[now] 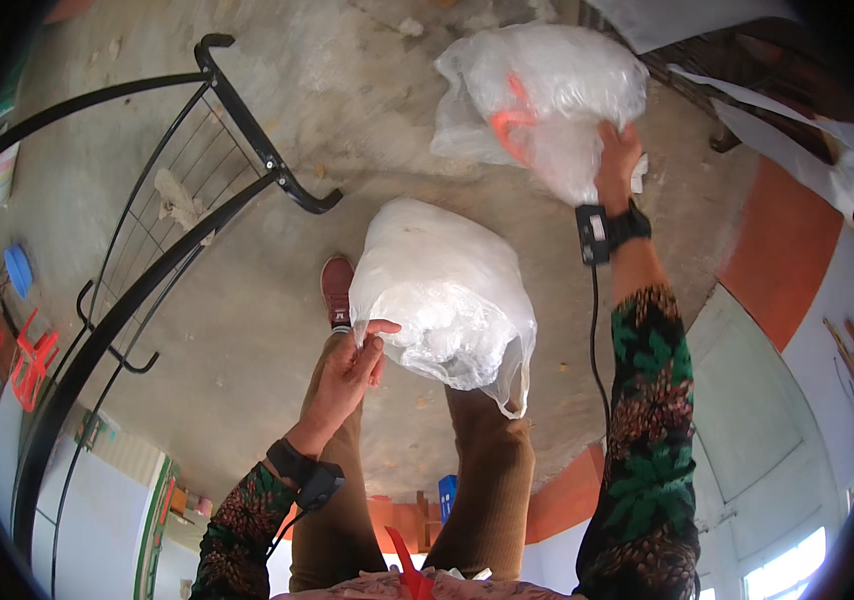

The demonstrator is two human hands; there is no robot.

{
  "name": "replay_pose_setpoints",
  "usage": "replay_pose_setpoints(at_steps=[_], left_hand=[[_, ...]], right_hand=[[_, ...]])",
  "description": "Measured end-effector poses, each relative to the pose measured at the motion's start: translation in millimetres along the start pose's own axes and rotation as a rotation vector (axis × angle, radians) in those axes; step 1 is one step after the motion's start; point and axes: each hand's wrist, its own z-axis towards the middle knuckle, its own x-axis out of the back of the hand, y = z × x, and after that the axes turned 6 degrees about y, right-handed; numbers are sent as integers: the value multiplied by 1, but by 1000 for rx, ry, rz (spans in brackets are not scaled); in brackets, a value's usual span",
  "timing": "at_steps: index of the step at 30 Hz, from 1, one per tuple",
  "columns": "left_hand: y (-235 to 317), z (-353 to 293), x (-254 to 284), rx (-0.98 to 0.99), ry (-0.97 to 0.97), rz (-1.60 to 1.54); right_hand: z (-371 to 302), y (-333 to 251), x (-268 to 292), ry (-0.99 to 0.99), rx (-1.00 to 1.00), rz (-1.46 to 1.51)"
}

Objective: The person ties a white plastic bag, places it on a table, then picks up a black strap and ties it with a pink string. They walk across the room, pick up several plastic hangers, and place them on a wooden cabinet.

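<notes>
A full white plastic bag [442, 265] hangs in front of my legs, with clear crumpled plastic showing in its open mouth and a handle loop dangling on its right. My left hand [345, 375] pinches the left edge of that mouth. Farther off to the right, my right hand [618, 165] is closed round the gathered end of a second bulging, see-through plastic bag [572, 85]. An orange-red strip [515, 125] shows on this second bag. The fingertips of my right hand are partly hidden by the plastic.
A black metal rack [237, 110] with a wire grid stands close on the left, a pale cloth [179, 205] caught on it. Beyond it are a red plastic chair [33, 360] and a blue basin [18, 270]. Dark metalwork [757, 60] and white sheeting stand at the upper right.
</notes>
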Motion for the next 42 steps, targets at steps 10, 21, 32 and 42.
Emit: replay_pose_setpoints(at_steps=[10, 21, 32, 42], left_hand=[[32, -1, -19, -15, 47, -3], [37, -7, -38, 34, -36, 168], [18, 0, -37, 15, -114, 8], [-18, 54, -57, -185, 284, 132]], right_hand=[[-177, -59, 213, 16, -389, 171], [-366, -63, 269, -405, -985, 416], [-326, 15, 96, -381, -959, 371], [-339, -21, 69, -349, -723, 394]])
